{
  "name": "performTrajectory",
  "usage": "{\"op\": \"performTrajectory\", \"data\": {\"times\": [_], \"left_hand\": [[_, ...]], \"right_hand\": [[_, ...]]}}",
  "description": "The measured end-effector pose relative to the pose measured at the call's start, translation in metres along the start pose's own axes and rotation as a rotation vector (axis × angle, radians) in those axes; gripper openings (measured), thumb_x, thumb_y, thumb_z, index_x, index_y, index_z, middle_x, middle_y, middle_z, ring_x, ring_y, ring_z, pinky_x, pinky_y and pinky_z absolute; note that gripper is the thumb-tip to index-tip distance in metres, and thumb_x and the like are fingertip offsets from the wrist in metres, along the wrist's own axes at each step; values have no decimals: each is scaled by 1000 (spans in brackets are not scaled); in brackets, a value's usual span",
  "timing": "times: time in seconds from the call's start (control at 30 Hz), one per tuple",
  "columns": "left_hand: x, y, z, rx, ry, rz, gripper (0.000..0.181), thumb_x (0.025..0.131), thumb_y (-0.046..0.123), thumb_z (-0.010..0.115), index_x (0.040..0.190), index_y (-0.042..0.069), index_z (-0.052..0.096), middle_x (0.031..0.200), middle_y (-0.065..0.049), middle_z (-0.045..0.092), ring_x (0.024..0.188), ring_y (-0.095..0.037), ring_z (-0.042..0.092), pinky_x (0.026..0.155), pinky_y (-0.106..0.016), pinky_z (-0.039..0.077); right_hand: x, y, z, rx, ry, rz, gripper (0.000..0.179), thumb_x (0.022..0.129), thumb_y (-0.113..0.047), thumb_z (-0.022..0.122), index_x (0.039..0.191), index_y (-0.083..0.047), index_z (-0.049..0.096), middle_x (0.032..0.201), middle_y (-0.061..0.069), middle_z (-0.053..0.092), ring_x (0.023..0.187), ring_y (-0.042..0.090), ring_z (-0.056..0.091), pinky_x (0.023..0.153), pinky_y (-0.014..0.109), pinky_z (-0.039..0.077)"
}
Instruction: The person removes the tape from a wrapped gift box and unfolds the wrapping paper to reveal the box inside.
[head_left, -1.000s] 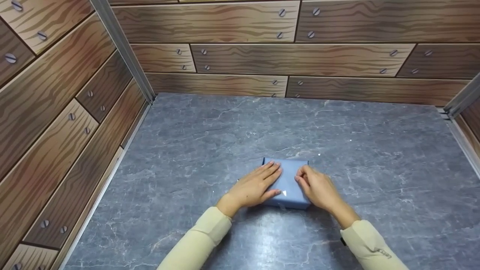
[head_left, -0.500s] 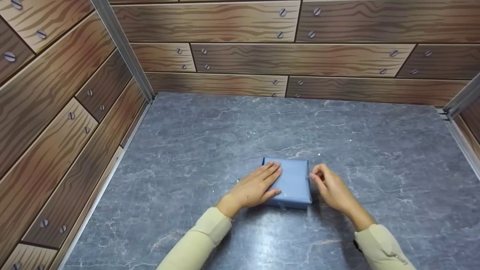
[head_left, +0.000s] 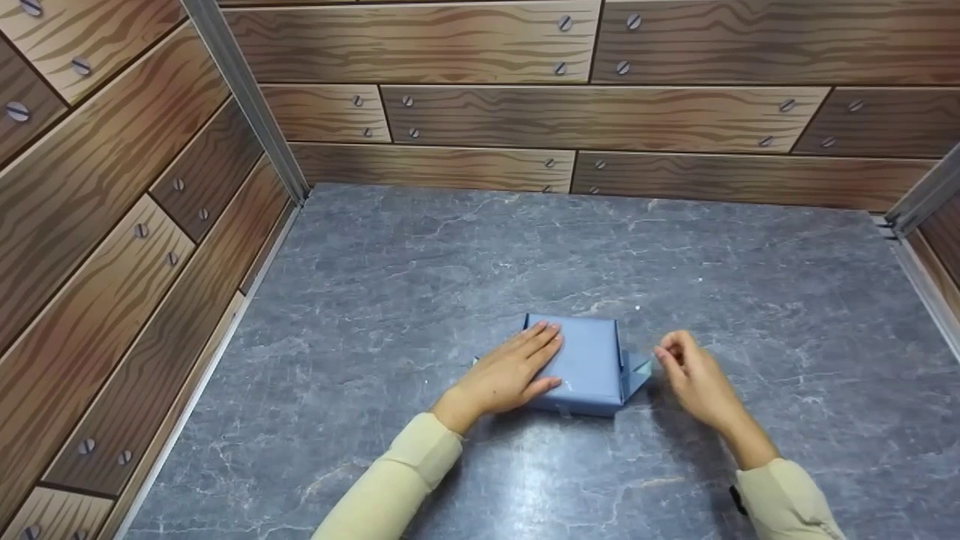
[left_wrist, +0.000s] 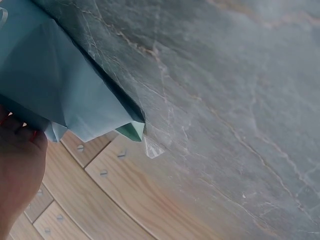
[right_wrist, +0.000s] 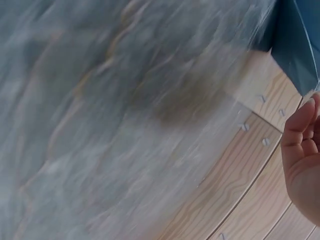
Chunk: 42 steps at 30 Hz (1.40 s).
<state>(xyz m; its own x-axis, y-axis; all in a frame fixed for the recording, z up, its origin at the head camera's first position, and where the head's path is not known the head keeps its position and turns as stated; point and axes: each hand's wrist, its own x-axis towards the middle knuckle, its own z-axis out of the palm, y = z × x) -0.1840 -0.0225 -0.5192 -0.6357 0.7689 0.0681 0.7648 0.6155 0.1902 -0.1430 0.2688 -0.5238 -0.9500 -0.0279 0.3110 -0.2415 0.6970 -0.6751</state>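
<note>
A box wrapped in blue paper (head_left: 590, 361) lies on the grey marbled table in the head view. My left hand (head_left: 501, 376) rests flat on its top, fingers straight. On the box's right side a paper flap (head_left: 636, 375) sticks out, its paler inner face partly showing. Just beyond the flap's tip, my right hand (head_left: 699, 382) pinches what looks like a thin strip of clear tape, hardly visible, between thumb and index finger. In the left wrist view, the folded paper end (left_wrist: 92, 107) juts out, with a bit of clear tape (left_wrist: 154, 150) at its tip.
Wood-patterned panels (head_left: 480, 116) stand behind the table (head_left: 390, 270) and along its left, with metal rails (head_left: 251, 97) at the corners. Tiny white specks lie on the table beyond the box.
My right hand has moved from the box's right top edge out to the right, and the paper flap has swung out from that side. The left hand has stayed on the box.
</note>
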Motion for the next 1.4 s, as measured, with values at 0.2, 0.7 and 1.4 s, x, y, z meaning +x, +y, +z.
{"op": "performTrajectory", "data": {"times": [0.2, 0.7, 1.4], "left_hand": [[-1, -1, 1, -9, -7, -7, 66, 103, 49, 33, 153, 8, 25, 161, -8, 22, 151, -23, 17, 124, -34, 17], [1, 1, -1, -5, -25, -15, 67, 103, 51, 31, 154, 9, 23, 162, -6, 21, 151, -22, 16, 124, -33, 16], [-7, 5, -4, 0, 39, 17, 67, 101, 51, 37, 155, 13, 23, 161, -2, 24, 151, -19, 18, 123, -33, 21]], "right_hand": [[-5, 9, -6, -6, -3, 30, 5, 96, -2, 56, 93, -2, 52, 74, 2, 53, 59, -1, 42, 52, 18, 39], [-17, 24, -18, 59, 62, 117, 11, 94, -1, 57, 97, 1, 47, 69, -3, 53, 60, -2, 45, 53, 15, 39], [-9, -29, 22, -86, -149, -288, 54, 77, -27, 82, 126, -14, 63, 136, 8, 59, 133, 31, 45, 108, 61, 31]]}}
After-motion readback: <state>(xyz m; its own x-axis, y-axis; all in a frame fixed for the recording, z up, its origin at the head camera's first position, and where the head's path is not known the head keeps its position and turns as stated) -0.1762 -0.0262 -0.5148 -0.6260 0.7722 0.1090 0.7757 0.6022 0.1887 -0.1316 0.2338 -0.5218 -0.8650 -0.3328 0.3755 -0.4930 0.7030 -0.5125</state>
